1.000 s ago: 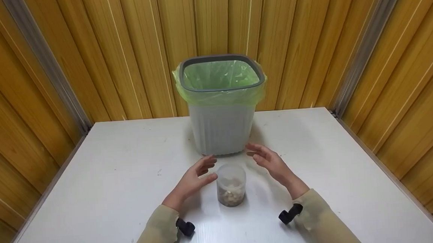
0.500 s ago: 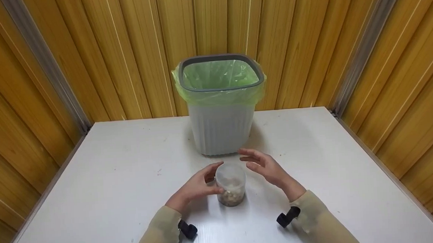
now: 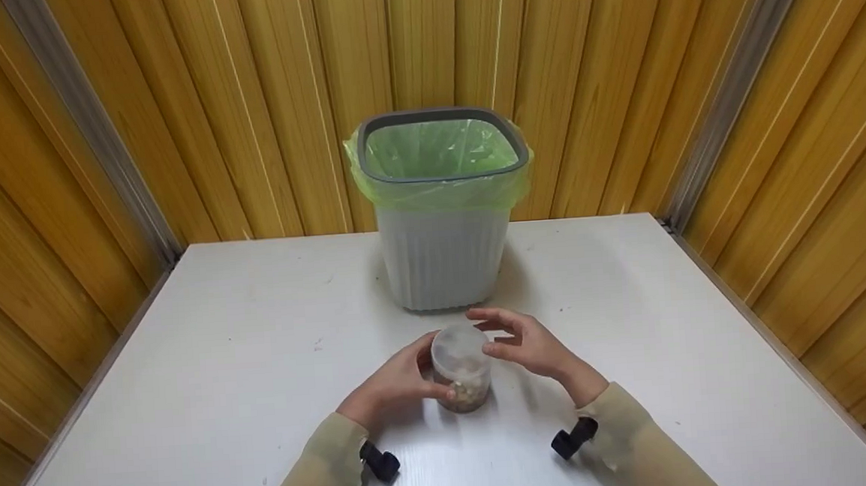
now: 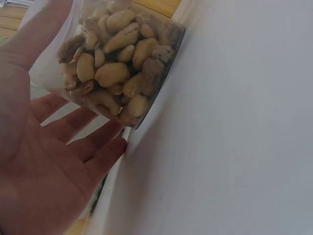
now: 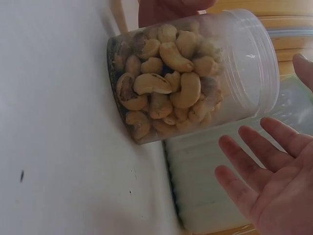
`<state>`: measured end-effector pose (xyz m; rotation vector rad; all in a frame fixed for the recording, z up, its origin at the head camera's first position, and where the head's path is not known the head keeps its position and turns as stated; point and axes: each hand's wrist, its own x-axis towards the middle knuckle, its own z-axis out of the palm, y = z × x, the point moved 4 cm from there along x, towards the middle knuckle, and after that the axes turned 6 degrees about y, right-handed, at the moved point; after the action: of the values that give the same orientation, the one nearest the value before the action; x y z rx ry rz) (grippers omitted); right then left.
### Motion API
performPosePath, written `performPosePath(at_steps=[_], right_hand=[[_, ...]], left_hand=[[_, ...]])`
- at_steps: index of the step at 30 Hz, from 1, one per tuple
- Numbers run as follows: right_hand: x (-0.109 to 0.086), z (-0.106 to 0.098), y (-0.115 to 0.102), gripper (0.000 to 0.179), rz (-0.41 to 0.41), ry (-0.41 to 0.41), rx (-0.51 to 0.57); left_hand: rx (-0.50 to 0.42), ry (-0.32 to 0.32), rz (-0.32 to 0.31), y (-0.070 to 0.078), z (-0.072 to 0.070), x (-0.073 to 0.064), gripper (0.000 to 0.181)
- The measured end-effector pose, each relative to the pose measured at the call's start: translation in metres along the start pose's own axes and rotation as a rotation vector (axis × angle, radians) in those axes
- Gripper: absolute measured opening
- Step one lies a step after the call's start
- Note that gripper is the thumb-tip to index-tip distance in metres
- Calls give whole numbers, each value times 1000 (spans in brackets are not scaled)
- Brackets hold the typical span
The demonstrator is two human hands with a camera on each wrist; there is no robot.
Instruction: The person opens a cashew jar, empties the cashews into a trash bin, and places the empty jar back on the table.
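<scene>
A clear plastic jar (image 3: pixel 466 391) stands upright on the white table in the head view. Cashew nuts (image 5: pixel 168 90) fill its lower part, and the right wrist view shows its lid end (image 5: pixel 254 61) above them. My left hand (image 3: pixel 396 384) grips the jar from its left side, thumb in front and fingers behind, as the left wrist view shows with the nuts (image 4: pixel 112 68) beside the thumb. On the jar's other side is my right hand (image 3: pixel 533 346), fingers extended close to the lid; whether they touch it I cannot tell.
A light grey trash bin (image 3: pixel 445 257) stands just behind the jar, with a green bag (image 3: pixel 437 194) held under its dark rim (image 3: pixel 440 115). Wood-patterned walls (image 3: pixel 259 111) enclose the white table (image 3: pixel 260 374) at the back and sides.
My left hand has moved right and closed around the jar. My right hand has come left and slightly down to the lid. The jar stays in place.
</scene>
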<state>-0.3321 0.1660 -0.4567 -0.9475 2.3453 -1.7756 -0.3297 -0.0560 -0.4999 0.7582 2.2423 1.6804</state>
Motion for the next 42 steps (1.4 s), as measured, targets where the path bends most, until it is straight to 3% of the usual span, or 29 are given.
performPosePath(at_steps=[10,18,25,35,42], right_hand=[[0,4,0,63,53,-5,-66],[-2,9,-3,75,63,-12,-164],[-4,13,-6,85,93,-6,-168],[-5,15,-9,85,98,16,-193],[-4,15,-10,82,73,41,-228]], left_hand=[[59,37,12,0,4,-1,93],[36,48,8,0,6,-2,89],[18,50,12,1,7,-1,84],[-6,86,22,4,8,-3,79],[17,146,72,8,4,-2,78]])
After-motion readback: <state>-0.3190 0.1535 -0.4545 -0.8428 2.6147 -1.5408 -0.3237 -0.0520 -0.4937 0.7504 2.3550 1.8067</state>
